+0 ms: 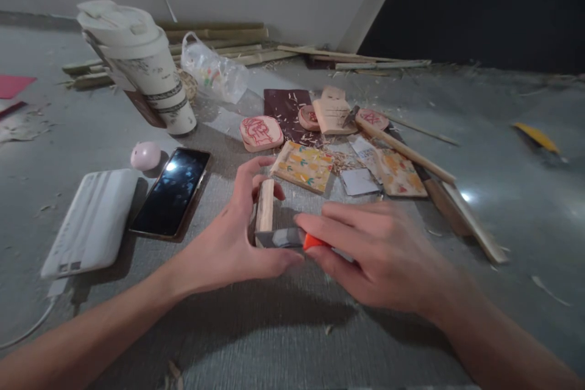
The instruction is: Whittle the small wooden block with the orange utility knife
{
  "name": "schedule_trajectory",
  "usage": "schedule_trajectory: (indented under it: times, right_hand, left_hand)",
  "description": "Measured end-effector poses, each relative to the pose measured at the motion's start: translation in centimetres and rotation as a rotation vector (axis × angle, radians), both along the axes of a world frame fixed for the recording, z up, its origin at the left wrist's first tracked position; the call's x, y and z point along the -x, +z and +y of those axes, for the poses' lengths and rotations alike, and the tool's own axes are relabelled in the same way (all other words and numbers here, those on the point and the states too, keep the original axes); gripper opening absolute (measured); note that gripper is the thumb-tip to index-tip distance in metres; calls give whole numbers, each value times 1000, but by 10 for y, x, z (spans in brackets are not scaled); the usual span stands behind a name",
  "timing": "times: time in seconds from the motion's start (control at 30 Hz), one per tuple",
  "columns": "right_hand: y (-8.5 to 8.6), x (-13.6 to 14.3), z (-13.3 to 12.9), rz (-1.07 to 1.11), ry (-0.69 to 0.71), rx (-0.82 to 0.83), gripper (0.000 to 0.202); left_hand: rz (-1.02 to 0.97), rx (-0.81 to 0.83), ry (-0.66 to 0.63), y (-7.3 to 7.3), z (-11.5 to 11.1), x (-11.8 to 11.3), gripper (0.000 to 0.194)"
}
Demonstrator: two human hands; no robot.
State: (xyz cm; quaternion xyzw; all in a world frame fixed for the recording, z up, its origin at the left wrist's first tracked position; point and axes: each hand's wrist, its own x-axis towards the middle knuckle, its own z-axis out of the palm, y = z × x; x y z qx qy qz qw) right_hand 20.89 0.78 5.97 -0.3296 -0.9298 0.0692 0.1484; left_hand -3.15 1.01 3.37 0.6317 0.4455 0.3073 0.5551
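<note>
My left hand [242, 225] curls its fingers and thumb around a small, pale wooden block [265, 207] that stands on edge. Part of the block is covered by the fingers. In my right hand [365, 250] is a knife [286, 237] with an orange handle, pinched between thumb and fingers. Its grey blade points left and lies across the near end of the block. The left thumb reaches along under the blade. Just beyond the hands rests a flat block with a yellow patterned face [304, 166].
At left are a white power bank [91, 219] with a cable, a phone [171, 192], a pink round object [145, 155] and a lidded cup [146, 73]. Ahead lie a red-drawn block [261, 133], a wooden-handled tool [406, 149], bamboo strips [219, 33] and shavings. A yellow object [535, 137] lies right.
</note>
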Motion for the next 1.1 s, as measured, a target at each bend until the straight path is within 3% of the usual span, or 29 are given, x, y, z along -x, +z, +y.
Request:
schedule_trajectory:
  times: [0.27, 0.67, 1.1]
  right_hand:
    - [1, 0, 0, 4, -10, -15, 28]
    - [6, 3, -5, -66, -63, -72, 27]
    - [4, 4, -5, -41, -89, -142, 28]
  left_hand:
    - [-3, 15, 93, -3, -4, -1, 98]
    - [-9, -40, 71, -5, -4, 3, 98]
    - [-63, 45, 103, 1, -5, -2, 85]
